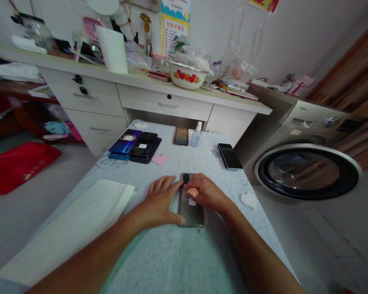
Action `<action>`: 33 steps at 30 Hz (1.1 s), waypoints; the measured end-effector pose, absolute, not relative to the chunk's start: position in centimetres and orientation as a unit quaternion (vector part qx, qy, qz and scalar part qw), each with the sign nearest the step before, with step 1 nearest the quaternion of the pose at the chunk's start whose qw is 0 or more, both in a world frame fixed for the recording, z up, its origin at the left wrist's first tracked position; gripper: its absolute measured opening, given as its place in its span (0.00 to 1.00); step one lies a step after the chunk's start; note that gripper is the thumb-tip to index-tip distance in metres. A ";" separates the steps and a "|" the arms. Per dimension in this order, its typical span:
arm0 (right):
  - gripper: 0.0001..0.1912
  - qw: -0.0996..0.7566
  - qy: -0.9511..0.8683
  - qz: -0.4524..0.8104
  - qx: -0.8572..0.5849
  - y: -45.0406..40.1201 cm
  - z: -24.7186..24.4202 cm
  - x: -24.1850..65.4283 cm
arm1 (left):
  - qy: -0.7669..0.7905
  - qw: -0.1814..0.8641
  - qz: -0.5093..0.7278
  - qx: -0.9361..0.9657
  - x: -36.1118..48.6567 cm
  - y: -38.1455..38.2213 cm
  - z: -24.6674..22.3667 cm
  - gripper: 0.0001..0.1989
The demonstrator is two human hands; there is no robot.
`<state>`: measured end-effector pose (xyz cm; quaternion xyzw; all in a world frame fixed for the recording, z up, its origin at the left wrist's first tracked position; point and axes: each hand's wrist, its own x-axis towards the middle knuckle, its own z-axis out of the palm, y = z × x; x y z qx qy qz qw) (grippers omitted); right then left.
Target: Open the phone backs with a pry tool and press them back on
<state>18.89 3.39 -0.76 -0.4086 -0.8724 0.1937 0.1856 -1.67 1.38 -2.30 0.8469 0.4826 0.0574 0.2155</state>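
A grey smartphone [190,216] lies back up on the cloth-covered table, its dark camera block at the far end and a small white label on its back. My left hand [159,202] rests along its left side with fingers spread, the thumb at the near left corner and the index finger near the camera. My right hand [209,192] is closed over the phone's upper right part. Between its fingers sits a small peach-coloured piece [192,192], held against the phone's back; its material is unclear.
Several phones [142,145] lie stacked at the far left, and another phone [229,156] at the far right. A clear spray bottle [196,135] stands beside a partly blurred brown item [180,136]. White sheets [70,228] cover the left side. Beyond are a desk [168,96] and a washing machine [306,147].
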 end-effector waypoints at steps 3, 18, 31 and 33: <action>0.07 0.184 -0.871 0.181 -0.419 3.5 -0.8 18.6 | 0.485 0.212 0.056 0.847 -1.6 1.4 -2.2 0.54; 0.10 0.200 -0.851 0.081 -0.479 4.3 -2.3 17.1 | 0.482 0.209 0.078 0.847 -1.5 1.5 -2.5 0.57; 0.08 0.189 -0.887 0.172 -0.384 3.3 -1.0 17.5 | 0.489 0.214 0.069 0.843 -1.5 1.5 -2.4 0.59; 0.08 0.190 -0.890 0.178 -0.375 3.2 -0.9 17.6 | 0.488 0.211 0.069 0.844 -1.6 1.5 -2.5 0.60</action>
